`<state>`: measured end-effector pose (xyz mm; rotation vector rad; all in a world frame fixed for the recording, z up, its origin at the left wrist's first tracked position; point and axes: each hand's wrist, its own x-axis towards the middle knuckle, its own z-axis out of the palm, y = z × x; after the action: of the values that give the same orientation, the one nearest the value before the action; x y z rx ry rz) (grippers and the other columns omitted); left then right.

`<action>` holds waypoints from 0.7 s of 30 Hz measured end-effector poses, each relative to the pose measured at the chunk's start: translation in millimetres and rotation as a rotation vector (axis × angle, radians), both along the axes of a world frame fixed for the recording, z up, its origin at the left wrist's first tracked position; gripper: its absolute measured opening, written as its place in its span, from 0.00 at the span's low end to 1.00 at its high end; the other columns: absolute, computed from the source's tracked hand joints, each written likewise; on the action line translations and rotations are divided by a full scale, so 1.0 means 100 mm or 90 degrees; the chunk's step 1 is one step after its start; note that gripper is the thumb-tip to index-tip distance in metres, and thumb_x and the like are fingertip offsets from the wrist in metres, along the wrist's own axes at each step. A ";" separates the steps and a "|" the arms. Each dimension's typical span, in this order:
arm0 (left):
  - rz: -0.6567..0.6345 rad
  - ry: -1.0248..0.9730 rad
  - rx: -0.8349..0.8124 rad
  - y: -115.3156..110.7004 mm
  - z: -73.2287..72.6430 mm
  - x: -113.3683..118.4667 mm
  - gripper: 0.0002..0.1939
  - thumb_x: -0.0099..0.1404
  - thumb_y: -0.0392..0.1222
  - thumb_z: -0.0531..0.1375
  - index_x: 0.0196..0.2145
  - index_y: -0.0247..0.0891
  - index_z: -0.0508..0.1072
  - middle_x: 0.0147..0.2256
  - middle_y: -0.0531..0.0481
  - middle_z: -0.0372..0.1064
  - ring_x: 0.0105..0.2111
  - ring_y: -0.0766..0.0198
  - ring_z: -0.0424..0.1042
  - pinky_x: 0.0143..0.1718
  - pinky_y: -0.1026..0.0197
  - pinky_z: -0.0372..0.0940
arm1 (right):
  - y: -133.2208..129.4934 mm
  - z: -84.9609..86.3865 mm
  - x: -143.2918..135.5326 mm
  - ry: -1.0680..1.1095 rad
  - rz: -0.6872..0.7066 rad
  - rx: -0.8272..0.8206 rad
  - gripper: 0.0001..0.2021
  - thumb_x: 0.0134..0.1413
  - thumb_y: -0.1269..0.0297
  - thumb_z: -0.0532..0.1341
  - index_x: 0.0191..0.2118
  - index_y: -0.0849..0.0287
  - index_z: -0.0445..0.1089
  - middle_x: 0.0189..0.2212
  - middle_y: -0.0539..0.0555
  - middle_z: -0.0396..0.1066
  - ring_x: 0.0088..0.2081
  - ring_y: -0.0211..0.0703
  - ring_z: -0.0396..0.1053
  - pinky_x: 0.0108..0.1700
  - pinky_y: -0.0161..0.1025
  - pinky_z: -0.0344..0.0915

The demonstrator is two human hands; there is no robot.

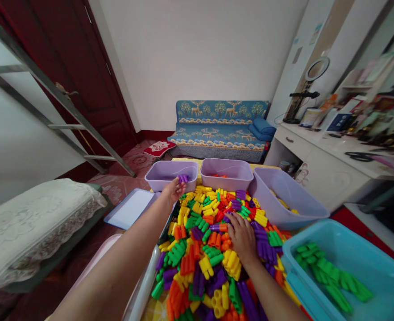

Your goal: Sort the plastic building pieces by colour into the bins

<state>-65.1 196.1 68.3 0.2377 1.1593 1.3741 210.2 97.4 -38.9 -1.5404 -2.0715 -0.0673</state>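
At the front edge of the left lilac bin, my left hand [174, 189] is closed on a purple plastic building piece [183, 178]. My right hand [242, 234] rests low in the pile of mixed building pieces [205, 223], its fingers curled around another purple piece [228, 217]. Yellow, green, orange, red and purple pieces make up the pile. Three lilac bins stand along the far side: the left bin [159, 183], the middle bin [225, 182] with a few orange-red pieces, and the right bin [280, 214] with yellow ones. A turquoise bin [377, 254] at the right contains green pieces.
A whiteboard-like panel [130, 208] lies left of the pile. Further back is a sofa [217, 129] with a small red stool [159, 148] beside it. A metal ladder [66, 107] leans at the left, near a cloth-covered seat [39, 223]. A white desk [330, 156] lines the right.
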 end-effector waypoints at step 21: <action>0.054 -0.004 -0.058 0.02 -0.04 -0.04 0.11 0.68 0.44 0.57 0.44 0.34 0.70 0.32 0.48 0.72 0.29 0.66 0.73 0.28 0.65 0.70 | -0.01 0.04 0.00 0.003 0.000 -0.013 0.18 0.61 0.66 0.52 0.55 0.53 0.68 0.54 0.56 0.67 0.52 0.48 0.62 0.53 0.46 0.60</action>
<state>-69.3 197.7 64.0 0.1195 1.2349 1.3902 210.1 96.3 -35.1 -1.5508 -2.0754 -0.0421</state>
